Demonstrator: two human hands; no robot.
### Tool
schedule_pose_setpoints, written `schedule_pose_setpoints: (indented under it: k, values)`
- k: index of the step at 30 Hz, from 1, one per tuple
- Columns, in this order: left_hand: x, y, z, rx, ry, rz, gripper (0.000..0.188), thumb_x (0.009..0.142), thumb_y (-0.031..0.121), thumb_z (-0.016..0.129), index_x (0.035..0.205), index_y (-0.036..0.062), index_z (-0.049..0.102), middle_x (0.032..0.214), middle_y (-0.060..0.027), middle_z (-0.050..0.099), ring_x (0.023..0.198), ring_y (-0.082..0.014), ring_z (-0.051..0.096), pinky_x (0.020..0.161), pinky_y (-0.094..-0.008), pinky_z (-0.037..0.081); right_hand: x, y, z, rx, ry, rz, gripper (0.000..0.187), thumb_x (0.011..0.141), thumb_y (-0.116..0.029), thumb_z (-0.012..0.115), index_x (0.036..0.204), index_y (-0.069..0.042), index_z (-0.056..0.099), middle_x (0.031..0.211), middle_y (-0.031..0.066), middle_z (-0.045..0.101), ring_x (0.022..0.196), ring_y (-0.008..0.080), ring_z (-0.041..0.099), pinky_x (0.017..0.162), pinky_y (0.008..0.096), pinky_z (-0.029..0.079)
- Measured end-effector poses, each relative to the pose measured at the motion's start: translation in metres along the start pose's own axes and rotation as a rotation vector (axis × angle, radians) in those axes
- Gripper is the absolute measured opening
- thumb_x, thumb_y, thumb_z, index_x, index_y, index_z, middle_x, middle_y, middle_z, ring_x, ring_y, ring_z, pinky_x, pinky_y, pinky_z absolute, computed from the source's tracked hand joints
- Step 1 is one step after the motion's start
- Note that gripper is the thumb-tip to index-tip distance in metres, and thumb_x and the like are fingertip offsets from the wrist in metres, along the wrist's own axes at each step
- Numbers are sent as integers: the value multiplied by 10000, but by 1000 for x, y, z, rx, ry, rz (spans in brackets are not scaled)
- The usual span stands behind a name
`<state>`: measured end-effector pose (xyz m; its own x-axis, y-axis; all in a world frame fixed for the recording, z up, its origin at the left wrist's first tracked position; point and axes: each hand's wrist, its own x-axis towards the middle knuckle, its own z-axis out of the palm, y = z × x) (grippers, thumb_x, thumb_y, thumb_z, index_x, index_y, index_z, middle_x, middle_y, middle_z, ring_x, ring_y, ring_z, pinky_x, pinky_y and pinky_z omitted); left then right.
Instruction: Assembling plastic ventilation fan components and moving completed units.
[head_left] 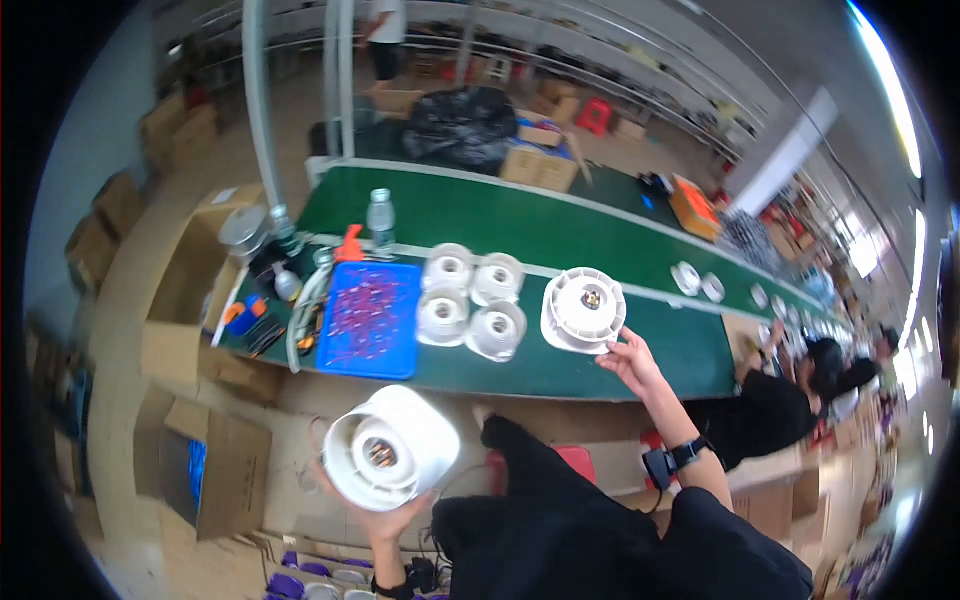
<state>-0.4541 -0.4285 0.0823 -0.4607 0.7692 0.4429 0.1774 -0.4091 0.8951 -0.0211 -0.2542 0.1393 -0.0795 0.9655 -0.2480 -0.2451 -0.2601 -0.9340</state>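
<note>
My left hand [392, 517] is wrapped round the underside of a white plastic housing [420, 430], held off the bench edge. Its round open end faces up and shows a ring-shaped cavity with copper-coloured parts at the centre. My right hand [635, 365] pinches the near rim of a second white housing [560, 325] over the green bench, thumb and fingers closed on it. This one has a finned round top with metallic parts in its middle; whether it touches the bench I cannot tell. Several similar white housings [497, 325] stand grouped between it and a blue tray [368, 370].
Small red-purple pieces fill the blue tray. Left of it lie an orange tool [349, 243], a clear bottle [381, 222], cables and hand tools. Cardboard boxes [240, 470] stand on the floor at left. A co-worker [765, 415] sits along the green bench [450, 195] at right.
</note>
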Motion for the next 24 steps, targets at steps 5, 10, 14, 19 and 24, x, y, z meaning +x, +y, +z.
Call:
schedule_pose_setpoints:
  k: [5,10,14,19,24]
  values:
    - [10,-32,107,-263,-424,-225,1472,513,226,979,1549,64,-53,1511,-193,290,1378,-316,385,1144,-463,344,-18,57,-91,224,395,-59,346,935,27,515,1278,26,465,1189,183,602,1057,315,646,939,436,555]
    - [15,-73,226,-93,-656,-220,1451,523,235,973,1545,46,-39,1487,-205,316,1357,-313,412,1132,-446,359,-7,101,-172,392,646,-32,303,941,33,494,1242,30,461,1129,209,625,916,314,690,811,365,605]
    - [23,-92,310,-31,-775,-286,1434,530,229,966,1541,21,-29,1495,-220,307,1357,-322,410,1144,-446,333,44,114,-236,458,672,3,303,945,30,491,1245,26,450,1154,223,611,942,340,683,827,375,602]
    - [30,-107,399,18,-768,-435,1449,528,254,973,1532,-3,-40,1481,-237,345,1362,-327,417,1149,-442,324,190,91,-297,432,666,127,295,958,17,485,1251,22,448,1150,229,612,955,338,684,841,398,609]
    - [16,-150,497,214,-730,-474,1158,574,264,958,1434,-55,252,1346,-201,508,1259,-301,529,1077,-430,412,340,73,-401,451,599,3,312,963,33,459,1275,34,465,1155,203,618,978,315,685,872,392,605]
